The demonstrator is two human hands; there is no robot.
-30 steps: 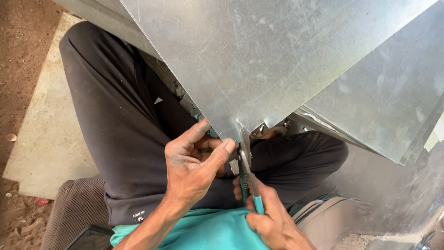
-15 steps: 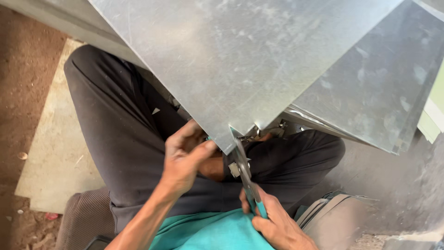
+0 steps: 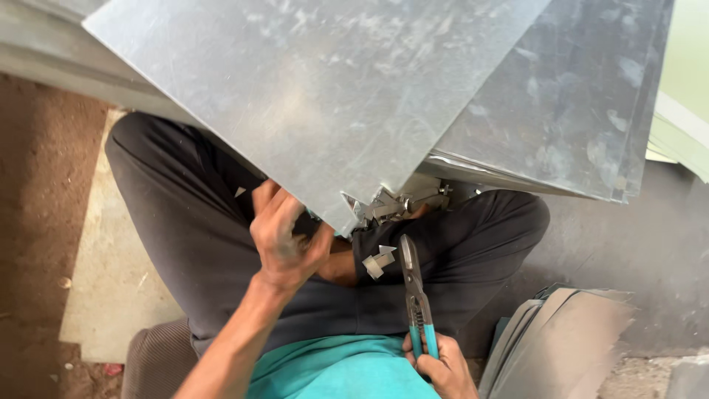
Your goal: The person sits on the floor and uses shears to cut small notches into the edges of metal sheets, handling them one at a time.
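Note:
A large galvanized metal sheet [image 3: 310,96] rests over my crossed legs in dark trousers [image 3: 192,244]. My left hand [image 3: 284,236] grips the sheet's near corner from below. My right hand [image 3: 443,366] holds tin snips [image 3: 415,295] with teal handles, blades pointing up and apart from the sheet. A small cut-off metal scrap [image 3: 378,260] lies on my lap beside the blades. The sheet's corner shows jagged cut tabs [image 3: 384,205].
More metal sheets [image 3: 569,111] are stacked at the right under the top one. Folded sheet pieces [image 3: 561,340] lie at the lower right. A pale slab [image 3: 111,295] and brown dirt floor [image 3: 37,222] are on the left.
The snips have come down out of the sheet's corner toward my body. A small scrap has dropped onto my lap. My left hand has shifted left along the corner.

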